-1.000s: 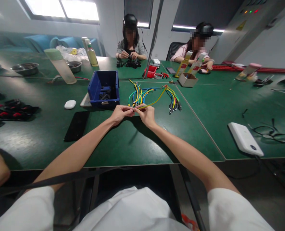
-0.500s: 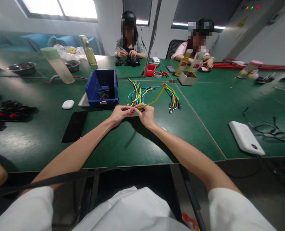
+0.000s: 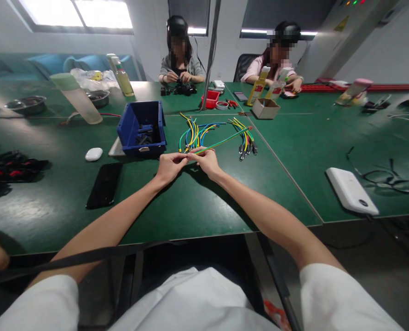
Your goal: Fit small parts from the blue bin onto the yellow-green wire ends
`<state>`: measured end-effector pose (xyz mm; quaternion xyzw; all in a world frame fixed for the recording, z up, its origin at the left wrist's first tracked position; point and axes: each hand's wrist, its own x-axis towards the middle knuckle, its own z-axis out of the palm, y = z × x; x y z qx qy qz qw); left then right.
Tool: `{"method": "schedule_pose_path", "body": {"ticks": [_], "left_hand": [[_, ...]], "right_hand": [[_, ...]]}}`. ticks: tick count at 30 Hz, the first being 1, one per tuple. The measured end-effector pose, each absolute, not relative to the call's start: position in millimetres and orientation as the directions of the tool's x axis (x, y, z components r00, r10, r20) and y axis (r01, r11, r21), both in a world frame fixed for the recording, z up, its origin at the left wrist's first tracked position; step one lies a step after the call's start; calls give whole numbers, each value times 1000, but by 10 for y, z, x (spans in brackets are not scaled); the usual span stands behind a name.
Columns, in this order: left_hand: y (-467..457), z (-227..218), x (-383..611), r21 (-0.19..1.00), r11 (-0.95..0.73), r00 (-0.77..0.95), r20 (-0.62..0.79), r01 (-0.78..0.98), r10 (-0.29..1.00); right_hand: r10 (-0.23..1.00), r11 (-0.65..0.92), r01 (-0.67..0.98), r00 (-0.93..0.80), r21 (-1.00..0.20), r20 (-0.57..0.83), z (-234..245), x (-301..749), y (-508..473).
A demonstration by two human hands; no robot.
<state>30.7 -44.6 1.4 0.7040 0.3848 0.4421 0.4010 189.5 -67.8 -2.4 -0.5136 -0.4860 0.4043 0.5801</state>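
Note:
My left hand (image 3: 169, 166) and my right hand (image 3: 206, 162) meet fingertip to fingertip over the green table (image 3: 190, 202). Both pinch the near end of a yellow-green wire (image 3: 225, 139) that runs up and to the right, its far end lying low by the cable bundle. Just behind my hands lies a loose bunch of coloured wires (image 3: 194, 131). A second bundle with black plugs (image 3: 244, 140) sits to the right of it. Whatever small part is at the wire's end is hidden by my fingers.
A blue bin (image 3: 141, 128) with black parts stands left of the wires, a white case (image 3: 94, 154) and black phone (image 3: 104, 185) further left. A white power bank (image 3: 351, 191) and glasses (image 3: 387, 178) lie on the right. Two people work at the far side.
The far end of the wire has dropped lower toward the table. My hands stay pinched together on its near end. The camera view has tilted slightly.

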Motion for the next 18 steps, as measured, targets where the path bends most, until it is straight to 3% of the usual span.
{"method": "schedule_pose_path", "body": {"ticks": [5,13,18], "left_hand": [[-420,39,332,970,-241,342,222,14,913],[-375,8,335,989,28,402,33,-144,915],[-373,-28,339,985,34,417,40,-170,908]], "right_hand": [[946,155,-71,298,-985,128,-29,1865,-672],[928,185,-49,337,-981,158,-64,1883,-653],[941,151,8,306,-989,146,-52,1909,-661]]}}
